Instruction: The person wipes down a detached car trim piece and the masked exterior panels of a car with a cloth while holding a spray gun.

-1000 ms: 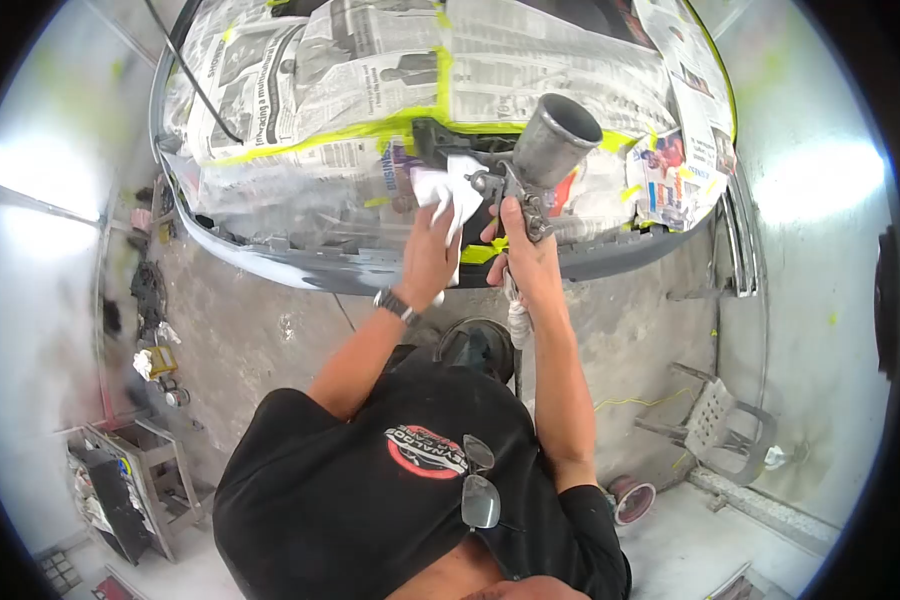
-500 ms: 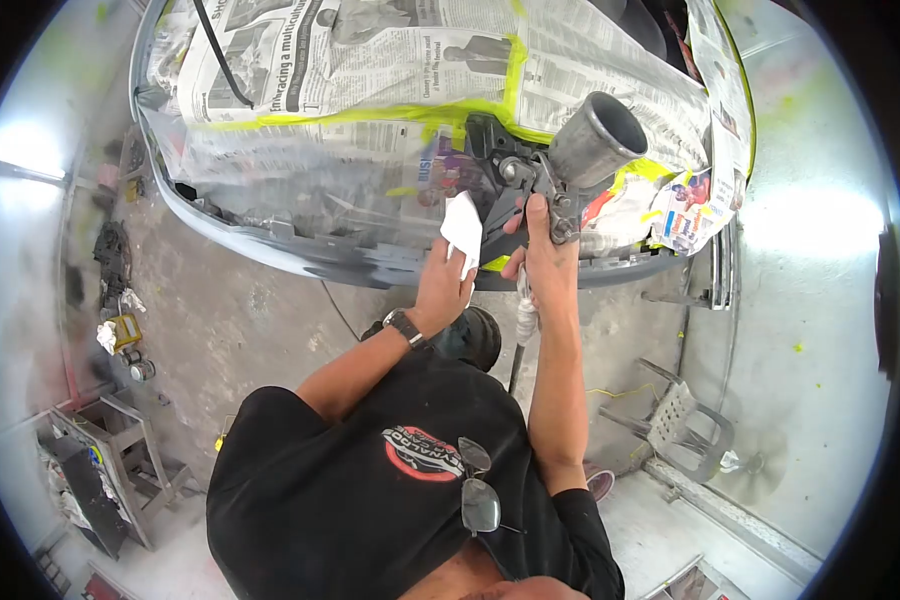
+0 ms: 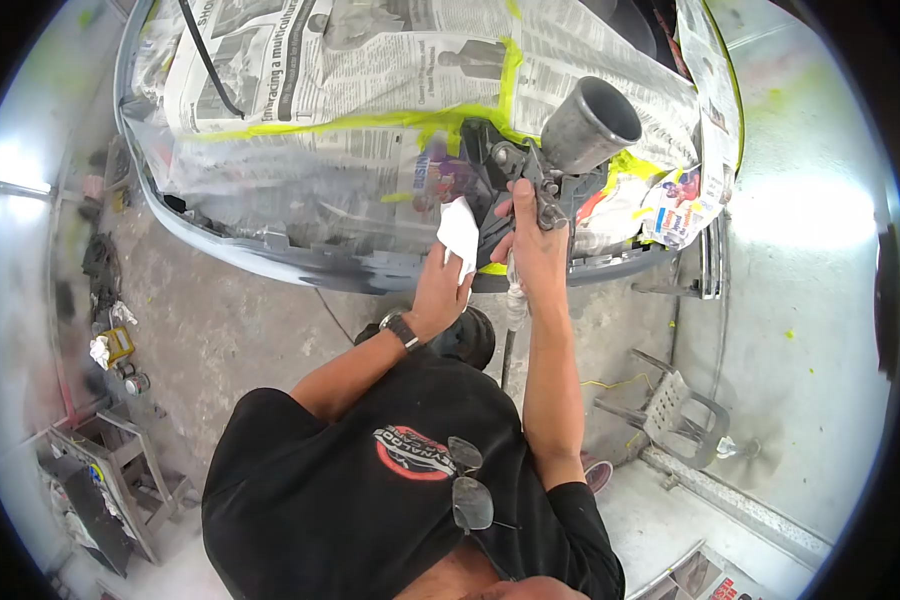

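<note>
My right hand [image 3: 538, 240] is wrapped round the handle of a spray gun [image 3: 532, 172], its thumb up along the back. A grey metal cup [image 3: 580, 135] sits on the gun, its mouth turned to the upper right. A hose [image 3: 515, 300] hangs below that hand. My left hand [image 3: 438, 292], with a watch [image 3: 402, 330] on its wrist, grips a white cloth or paper wipe [image 3: 458, 232] close to the gun. Behind both hands lies a curved, grey-coated car bumper [image 3: 270, 262]. Newspaper [image 3: 350, 75] and yellow-green masking tape [image 3: 370, 120] cover its inner area.
On the right, a plastic chair [image 3: 667, 405] stands near a fan [image 3: 760, 450]. A wooden stand [image 3: 120, 450] is at lower left. Cans [image 3: 136, 383] and a yellow container [image 3: 118, 343] sit on the concrete floor [image 3: 220, 330]. A dark rod [image 3: 210, 60] crosses the newspaper.
The whole view has shifted slightly, so the bumper and newspaper sit a little further left. Both hands keep their hold on the spray gun and the white wipe.
</note>
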Available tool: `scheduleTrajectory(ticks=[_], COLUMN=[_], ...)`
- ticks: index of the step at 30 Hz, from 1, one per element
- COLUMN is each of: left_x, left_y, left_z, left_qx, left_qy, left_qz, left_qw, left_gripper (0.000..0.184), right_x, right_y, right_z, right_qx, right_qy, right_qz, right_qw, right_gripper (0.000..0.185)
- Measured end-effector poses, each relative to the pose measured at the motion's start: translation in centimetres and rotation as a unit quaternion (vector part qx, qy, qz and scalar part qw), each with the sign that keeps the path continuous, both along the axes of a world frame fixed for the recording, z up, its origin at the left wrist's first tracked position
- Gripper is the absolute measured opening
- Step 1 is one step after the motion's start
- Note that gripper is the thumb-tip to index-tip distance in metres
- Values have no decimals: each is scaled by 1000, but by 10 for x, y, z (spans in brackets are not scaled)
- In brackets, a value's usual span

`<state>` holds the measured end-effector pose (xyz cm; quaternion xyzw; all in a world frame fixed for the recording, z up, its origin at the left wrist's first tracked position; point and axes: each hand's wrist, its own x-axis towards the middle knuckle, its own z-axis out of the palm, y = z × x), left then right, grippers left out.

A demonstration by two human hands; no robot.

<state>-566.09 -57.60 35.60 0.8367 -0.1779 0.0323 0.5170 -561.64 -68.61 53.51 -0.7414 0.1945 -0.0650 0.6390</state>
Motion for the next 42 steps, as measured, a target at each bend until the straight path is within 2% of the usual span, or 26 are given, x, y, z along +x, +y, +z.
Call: scheduleTrajectory(ticks=[8, 12, 17, 18, 21, 22, 25, 30, 33, 36, 39, 41, 42], left_x=[0, 0, -5, -4, -8, -9, -14, -39, -82, -138, -184, -207, -216], left_y=[3, -1, -9, -12, -15, -18, -27, -43, -51, -58, -54, -50, -45], left_z=[-3, -5, -7, -10, -13, -7, -13, -20, -7, -5, -16, -39, -50], left_qx=[-2, 10, 9, 16, 42, 45, 73, 133, 102, 134, 132, 141, 147], left_qy=[7, 16, -4, -39, -29, -43, -77, -116, -36, -6, 105, 111, 117], left_qz=[-5, 0, 38, 55, 66, 81, 121, 267, 337, 355, 324, 317, 312], left_qw=[1000, 1000, 999, 998, 997, 995, 987, 948, 935, 925, 931, 931, 931], left_gripper=[42, 42, 44, 42, 37, 32, 31, 30, 27, 43, 45, 47, 47], right_x=[0, -18, -43, -45, -46, -47, -48, -29, -17, -14, -13, -12, -13], right_y=[-9, -32, -86, -103, -148, -160, -192, -258, -275, -280, -276, -275, -269], right_z=[-2, 16, 18, 20, 6, 3, 3, -21, -36, -43, -45, -49, -51], right_qx=[7, 7, -2, -5, 15, 25, 82, 128, 134, 164, 158, 148, 157], right_qy=[6, 36, 17, 40, 27, 29, 29, 8, -6, -33, -60, -38, -70], right_qz=[28, 12, -44, -33, -53, -67, -70, 29, 50, 63, 58, 66, 57], right_qw=[1000, 999, 999, 999, 998, 997, 994, 991, 990, 984, 984, 986, 983], right_gripper=[54, 54, 52, 52, 53, 54, 56, 60, 60, 59, 58, 57, 57])
